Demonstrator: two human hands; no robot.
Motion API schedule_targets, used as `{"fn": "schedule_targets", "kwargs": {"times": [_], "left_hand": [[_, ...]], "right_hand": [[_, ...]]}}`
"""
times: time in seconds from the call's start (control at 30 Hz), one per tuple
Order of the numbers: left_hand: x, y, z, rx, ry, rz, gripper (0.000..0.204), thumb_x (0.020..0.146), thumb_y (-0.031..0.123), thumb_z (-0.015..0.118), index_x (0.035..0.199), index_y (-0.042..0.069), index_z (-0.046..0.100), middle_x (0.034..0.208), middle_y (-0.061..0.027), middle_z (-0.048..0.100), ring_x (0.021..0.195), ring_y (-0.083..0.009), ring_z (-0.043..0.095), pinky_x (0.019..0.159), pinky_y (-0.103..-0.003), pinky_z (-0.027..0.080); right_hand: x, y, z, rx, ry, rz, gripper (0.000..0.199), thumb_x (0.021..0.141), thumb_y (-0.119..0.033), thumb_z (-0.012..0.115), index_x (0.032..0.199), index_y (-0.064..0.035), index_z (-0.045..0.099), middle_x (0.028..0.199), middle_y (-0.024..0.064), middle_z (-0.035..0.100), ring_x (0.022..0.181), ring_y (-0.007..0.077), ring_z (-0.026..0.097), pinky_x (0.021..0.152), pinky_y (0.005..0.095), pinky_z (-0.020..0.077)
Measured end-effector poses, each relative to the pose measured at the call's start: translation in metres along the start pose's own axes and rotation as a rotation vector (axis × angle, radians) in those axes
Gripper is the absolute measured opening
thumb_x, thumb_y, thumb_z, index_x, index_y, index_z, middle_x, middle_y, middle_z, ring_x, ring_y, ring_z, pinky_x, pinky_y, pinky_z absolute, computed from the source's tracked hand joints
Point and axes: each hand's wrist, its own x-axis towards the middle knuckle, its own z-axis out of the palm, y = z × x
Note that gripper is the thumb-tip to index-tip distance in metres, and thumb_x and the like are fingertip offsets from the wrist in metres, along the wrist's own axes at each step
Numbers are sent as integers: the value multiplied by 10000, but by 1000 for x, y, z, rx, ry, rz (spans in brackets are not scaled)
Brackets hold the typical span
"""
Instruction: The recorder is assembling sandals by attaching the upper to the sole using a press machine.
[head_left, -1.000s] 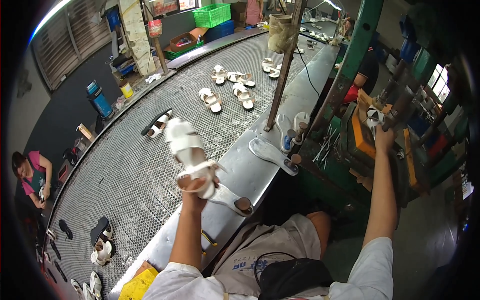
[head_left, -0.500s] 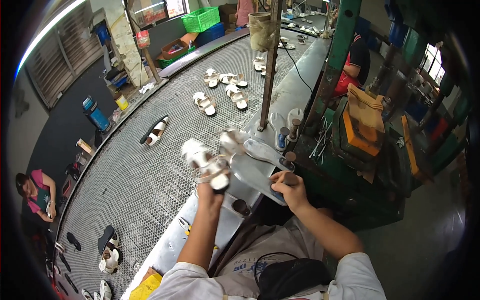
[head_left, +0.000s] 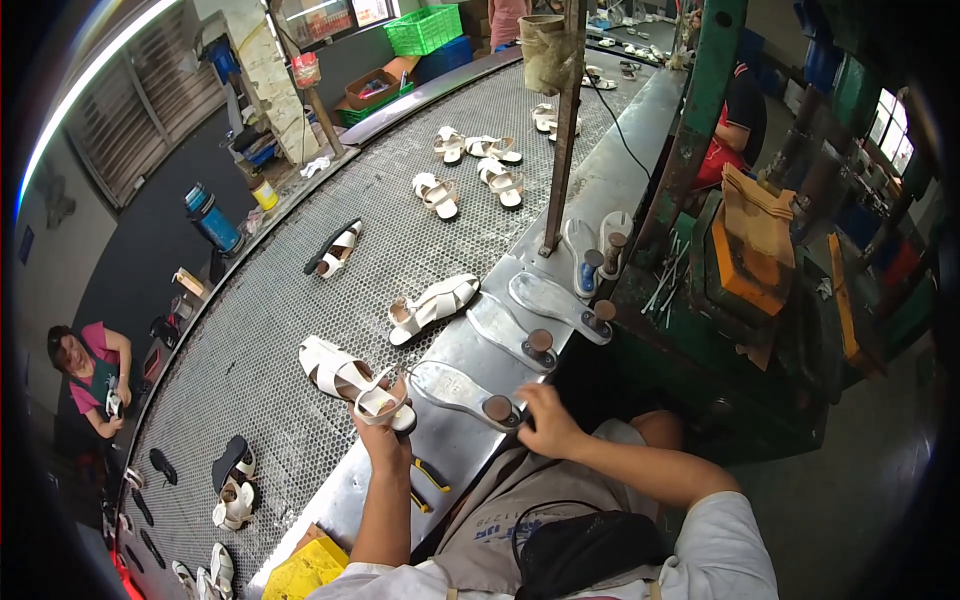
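Note:
My left hand [head_left: 383, 447] grips a white strappy sandal [head_left: 345, 375] by its heel end, at the near edge of the mesh-topped conveyor. My right hand [head_left: 552, 424] is by the heel end of a grey metal sole-shaped plate [head_left: 450, 388], thumb and fingers apart. That plate lies flat on the metal ledge, with a brown round knob [head_left: 501, 411] at its heel. Beyond it rests a similar knobbed plate [head_left: 500, 325], and a third plate [head_left: 545, 298] lies farther along. Another white sandal [head_left: 435, 308] stands on the mesh just past the held one.
Several white sandals [head_left: 437, 195] stand farther up the mesh conveyor [head_left: 270, 330]. Yellow-handled pliers [head_left: 432, 477] lie on the ledge by my left forearm. A rusty upright post [head_left: 562, 150] rises from the ledge. A green machine frame [head_left: 690, 130] stands at right; a co-worker [head_left: 92, 375] sits at far left.
My right hand has let go of a knobbed plate, now lying on the ledge. The sandal in my left hand has moved lower left. My view has shifted slightly.

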Motion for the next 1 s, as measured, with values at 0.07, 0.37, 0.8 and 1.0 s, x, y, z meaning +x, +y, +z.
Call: {"fn": "schedule_targets", "kwargs": {"times": [0.07, 0.37, 0.8, 1.0], "left_hand": [[3, -1, 8, -33, -40, 17, 617, 932, -66, 613, 1495, 131, 458, 1258, -121, 683, 1069, -303, 727, 793, -431, 669], [72, -15, 7, 73, 130, 177, 408, 997, -11, 616, 1379, 57, 491, 1129, -104, 664, 937, -244, 713, 731, -388, 642], [40, 16, 118, 74, -329, 129, 529, 990, 227, 792, 1410, 45, 527, 1195, -65, 646, 1062, -181, 632, 915, -345, 535], [-82, -24, 150, 13, -540, -23, 554, 985, 211, 776, 1439, 49, 503, 1253, -79, 667, 1121, -196, 656, 962, -346, 548]], "right_hand": [[10, -5, 10, -23, -97, -76, 458, 907, -214, 805, 1272, 16, 653, 1416, 223, 593, 1359, 402, 566, 1091, 511, 487], [29, -87, -34, 579, 26, 282, 233, 1004, -161, 735, 1106, 45, 698, 1040, 175, 763, 922, 263, 756, 824, 372, 587], [4, -127, -98, 642, 246, -109, 76, 995, -35, 586, 977, 28, 623, 1077, 173, 674, 1224, 403, 730, 1052, 461, 563], [22, -114, -88, 472, 457, -213, 91, 968, -83, 617, 970, 7, 606, 1065, 171, 619, 1115, 343, 671, 1005, 462, 538]]}}
